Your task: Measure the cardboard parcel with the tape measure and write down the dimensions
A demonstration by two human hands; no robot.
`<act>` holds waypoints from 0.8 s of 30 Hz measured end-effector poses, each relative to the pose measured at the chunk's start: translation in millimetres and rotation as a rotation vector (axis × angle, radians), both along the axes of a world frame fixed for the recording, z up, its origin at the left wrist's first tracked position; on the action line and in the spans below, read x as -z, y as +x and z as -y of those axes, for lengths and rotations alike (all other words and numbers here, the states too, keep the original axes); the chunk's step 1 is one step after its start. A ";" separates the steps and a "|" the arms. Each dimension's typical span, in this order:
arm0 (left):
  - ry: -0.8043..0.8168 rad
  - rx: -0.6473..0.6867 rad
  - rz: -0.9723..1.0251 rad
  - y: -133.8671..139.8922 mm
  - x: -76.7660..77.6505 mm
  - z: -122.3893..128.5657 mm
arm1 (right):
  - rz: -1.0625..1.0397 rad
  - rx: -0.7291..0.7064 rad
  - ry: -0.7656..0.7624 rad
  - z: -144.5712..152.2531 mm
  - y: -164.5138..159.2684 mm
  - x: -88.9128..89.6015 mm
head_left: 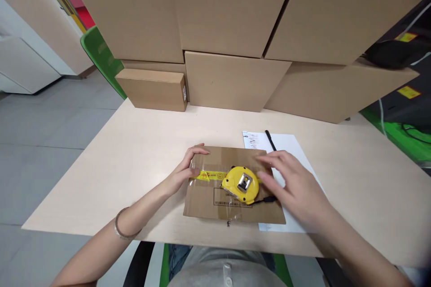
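Observation:
A small, flat cardboard box (202, 202) lies on the table in front of me, with yellow printed tape (212, 176) across its top. My left hand (185, 168) grips its left side, thumb on top and fingers at the far left corner. On the box rests a yellow tape measure (243, 184) with a metal clip and a black wrist strap. Just right of the tape measure is my right hand (291, 184), slightly blurred, fingers apart and nothing seen in it. Whether its fingertips touch the box is unclear.
Partly under the box lies a white paper sheet (299, 166) with a black pen (270, 140) on it. Large stacked cardboard boxes (232, 80) line the table's back edge. A smaller closed carton (158, 92) stands at the back left, near a green chair (101, 58).

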State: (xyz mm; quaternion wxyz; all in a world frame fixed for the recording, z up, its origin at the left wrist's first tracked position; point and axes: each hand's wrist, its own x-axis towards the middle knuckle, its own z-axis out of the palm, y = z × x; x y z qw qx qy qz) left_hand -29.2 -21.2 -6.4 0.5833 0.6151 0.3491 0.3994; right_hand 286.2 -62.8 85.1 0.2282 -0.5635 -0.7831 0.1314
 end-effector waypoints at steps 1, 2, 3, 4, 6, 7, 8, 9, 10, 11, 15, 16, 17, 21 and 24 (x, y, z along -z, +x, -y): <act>-0.001 -0.006 -0.011 0.9 -1.1 0.9 | 0.017 -0.059 0.044 4.5 -9.2 0.6; 0.000 -0.011 -0.024 2.0 -2.5 1.6 | 0.039 -0.098 0.076 6.9 -17.1 2.6; 0.001 -0.017 -0.038 3.2 -3.9 2.2 | 0.057 -0.118 0.096 7.8 -23.7 5.2; 0.000 -0.025 -0.049 4.4 -5.6 2.7 | 0.067 -0.128 0.103 7.6 -28.8 7.9; -0.012 -0.042 -0.058 6.9 -9.1 3.7 | 0.050 -0.139 0.083 5.8 -34.9 11.5; -0.022 -0.051 -0.058 8.1 -10.9 4.3 | 0.025 -0.150 0.059 5.0 -36.4 12.2; -0.033 -0.059 -0.059 9.3 -12.6 4.8 | -0.009 -0.164 0.024 4.5 -37.1 12.3; -0.043 -0.065 -0.063 10.3 -14.3 5.3 | -0.047 -0.177 -0.016 4.4 -37.3 12.2; -0.049 -0.069 -0.071 11.0 -15.7 5.6 | -0.088 -0.180 -0.060 4.8 -37.2 12.1; -0.049 -0.070 -0.081 11.6 -16.8 5.9 | -0.130 -0.167 -0.107 5.6 -37.0 12.4; -0.011 -0.072 -0.078 11.3 -17.7 6.1 | -0.349 -0.027 -0.313 9.3 -35.1 17.2; -0.003 -0.071 -0.069 10.9 -17.2 6.1 | -0.418 -0.006 -0.351 9.5 -34.0 18.6; 0.002 -0.070 -0.062 10.4 -16.6 6.2 | -0.488 0.000 -0.381 9.2 -32.5 19.6; -0.033 -0.094 -0.058 9.7 -12.8 6.7 | -0.764 -0.082 -0.538 1.4 -26.3 17.1; -0.085 -0.138 0.036 11.3 -9.3 6.2 | -0.733 -0.170 -0.573 -11.3 -31.9 7.0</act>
